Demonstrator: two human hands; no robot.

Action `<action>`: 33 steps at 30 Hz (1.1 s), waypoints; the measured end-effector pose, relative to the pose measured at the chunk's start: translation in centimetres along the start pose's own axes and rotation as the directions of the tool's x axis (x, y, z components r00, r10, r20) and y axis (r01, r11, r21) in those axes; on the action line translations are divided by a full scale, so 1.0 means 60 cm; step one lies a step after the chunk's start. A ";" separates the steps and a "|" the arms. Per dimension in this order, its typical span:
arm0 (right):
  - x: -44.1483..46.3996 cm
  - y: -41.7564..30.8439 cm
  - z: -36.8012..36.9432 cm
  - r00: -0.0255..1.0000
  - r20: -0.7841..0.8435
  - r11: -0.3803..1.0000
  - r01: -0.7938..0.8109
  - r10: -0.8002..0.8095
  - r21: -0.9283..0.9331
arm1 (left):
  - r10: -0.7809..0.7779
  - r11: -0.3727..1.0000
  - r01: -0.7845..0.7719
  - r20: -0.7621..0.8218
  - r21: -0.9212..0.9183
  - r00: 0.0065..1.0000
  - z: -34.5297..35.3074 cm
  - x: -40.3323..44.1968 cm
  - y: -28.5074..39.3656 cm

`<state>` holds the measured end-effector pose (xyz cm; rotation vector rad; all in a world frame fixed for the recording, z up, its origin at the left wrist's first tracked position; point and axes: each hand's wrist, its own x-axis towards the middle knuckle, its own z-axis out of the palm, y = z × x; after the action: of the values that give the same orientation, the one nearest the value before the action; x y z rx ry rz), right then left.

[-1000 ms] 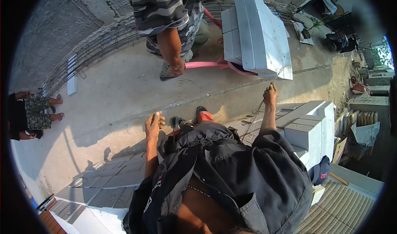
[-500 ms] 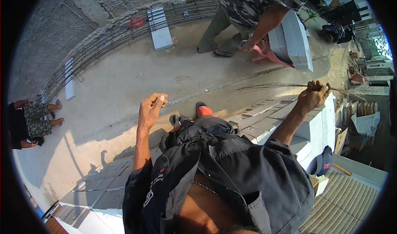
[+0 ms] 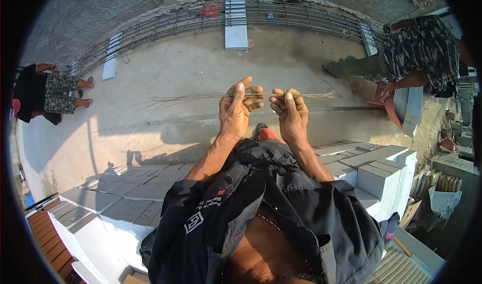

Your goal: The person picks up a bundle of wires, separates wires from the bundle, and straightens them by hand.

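A thin bundle of wires (image 3: pixel 188 97) stretches level in front of my chest, its loose ends fanning out to the left and bunching at the right. My left hand (image 3: pixel 237 110) holds the bundle near its middle, thumb laid over the strands and fingers curled behind. Close beside it, my right hand (image 3: pixel 292 114) pinches the same wires between thumb and fingers. A short gap separates the two hands.
Rebar cages (image 3: pixel 301 15) lie along the far wall on white blocks (image 3: pixel 236 37). One person (image 3: pixel 422 53) bends over a red wheelbarrow (image 3: pixel 387 103) with pale blocks at right. Another person (image 3: pixel 50 90) is at far left. Stacked grey blocks (image 3: pixel 135 188) flank me on both sides.
My right hand has brought the wires inward from the right, and my left hand now grips them too. The person with the wheelbarrow appears farther right as the view has turned.
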<state>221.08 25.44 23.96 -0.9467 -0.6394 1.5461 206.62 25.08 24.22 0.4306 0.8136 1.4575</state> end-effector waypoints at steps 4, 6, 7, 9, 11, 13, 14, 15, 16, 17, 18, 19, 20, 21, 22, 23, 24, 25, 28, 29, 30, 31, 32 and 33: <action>-0.006 -0.037 -0.006 0.898 0.109 0.705 -0.254 0.426 -0.662 | 0.057 0.997 -0.050 -0.109 0.061 0.992 -0.064 -0.011 0.044; -0.004 -0.054 -0.027 0.906 0.417 0.407 0.410 -0.075 -0.816 | 0.117 0.990 -0.103 -0.149 0.098 0.982 -0.101 -0.016 0.070; -0.003 -0.061 -0.028 0.753 0.606 0.117 0.647 -0.256 -0.754 | 0.134 0.988 -0.123 -0.122 0.092 0.983 -0.118 -0.021 0.084; 0.028 -0.076 -0.008 0.631 0.696 -0.110 0.709 -0.342 -0.697 | 0.167 0.984 -0.162 -0.064 0.080 0.984 -0.144 -0.032 0.115; 0.058 -0.069 -0.003 0.589 0.755 -0.077 0.772 -0.287 -0.631 | 0.178 0.982 -0.173 -0.063 0.080 0.982 -0.158 -0.041 0.135; 0.080 -0.041 -0.018 0.589 0.802 0.230 0.797 -0.098 -0.558 | 0.187 0.982 -0.184 -0.064 0.047 0.980 -0.172 -0.045 0.153; 0.068 -0.038 -0.025 0.763 0.583 0.553 0.370 0.278 -0.747 | 0.189 0.982 -0.188 -0.098 0.017 0.977 -0.187 -0.043 0.152; 0.058 -0.031 -0.022 0.775 0.556 0.554 0.332 0.300 -0.763 | 0.201 0.979 -0.202 -0.142 0.007 0.969 -0.198 -0.037 0.151; 0.051 -0.020 -0.020 0.783 0.528 0.552 0.295 0.328 -0.780 | 0.214 0.976 -0.219 -0.191 -0.005 0.958 -0.203 -0.032 0.145; 0.046 -0.009 -0.019 0.789 0.499 0.547 0.255 0.359 -0.797 | 0.224 0.972 -0.236 -0.243 -0.019 0.944 -0.204 -0.031 0.138; 0.041 0.007 -0.014 0.799 0.497 0.547 0.263 0.339 -0.795 | 0.212 0.975 -0.220 -0.272 -0.001 0.939 -0.186 -0.034 0.131; 0.034 0.024 -0.005 0.809 0.494 0.544 0.270 0.319 -0.794 | 0.182 0.983 -0.172 -0.234 0.064 0.955 -0.170 -0.037 0.116; 0.027 0.037 0.007 0.818 0.491 0.541 0.279 0.299 -0.793 | 0.149 0.984 -0.125 -0.198 0.131 0.969 -0.156 -0.039 0.101; 0.019 0.045 0.020 0.829 0.472 0.584 0.232 0.299 -0.778 | 0.122 0.987 -0.102 -0.169 0.121 0.978 -0.146 -0.038 0.082; 0.009 0.052 0.035 0.842 0.449 0.625 0.183 0.300 -0.759 | 0.092 0.991 -0.077 -0.137 0.114 0.986 -0.139 -0.037 0.067; 0.002 0.058 0.044 0.855 0.422 0.665 0.130 0.300 -0.736 | 0.098 0.993 -0.084 -0.181 0.086 0.979 -0.136 -0.038 0.060; -0.001 0.068 0.044 0.888 0.378 0.658 0.122 0.262 -0.743 | 0.100 0.994 -0.089 -0.220 0.060 0.970 -0.133 -0.039 0.055; -0.003 0.076 0.042 0.900 0.367 0.660 0.129 0.236 -0.740 | 0.099 0.995 -0.094 -0.257 0.033 0.961 -0.134 -0.038 0.053; -0.011 0.096 0.024 0.928 0.346 0.654 0.177 0.137 -0.736 | 0.001 0.994 -0.041 -0.354 -0.105 0.935 -0.137 -0.038 0.040; -0.012 0.106 0.016 0.930 0.356 0.648 0.217 0.089 -0.730 | -0.030 0.990 -0.027 -0.389 -0.141 0.921 -0.139 -0.038 0.036; -0.012 0.108 0.016 0.929 0.368 0.642 0.257 0.042 -0.722 | -0.025 0.992 -0.026 -0.401 -0.123 0.916 -0.144 -0.037 0.033; -0.012 0.107 0.014 0.920 0.381 0.679 0.219 0.096 -0.701 | -0.020 0.994 -0.026 -0.413 -0.104 0.910 -0.149 -0.037 0.028; -0.012 0.103 0.012 0.907 0.394 0.713 0.176 0.151 -0.679 | -0.015 0.996 -0.023 -0.426 -0.084 0.905 -0.154 -0.038 0.024; -0.010 0.094 0.014 0.890 0.409 0.743 0.132 0.203 -0.656 | -0.014 0.998 -0.011 -0.378 -0.065 0.926 -0.159 -0.038 0.020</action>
<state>217.37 23.85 19.88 -1.1198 -1.6181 1.6063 199.22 20.97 19.18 0.0953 1.0674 1.5855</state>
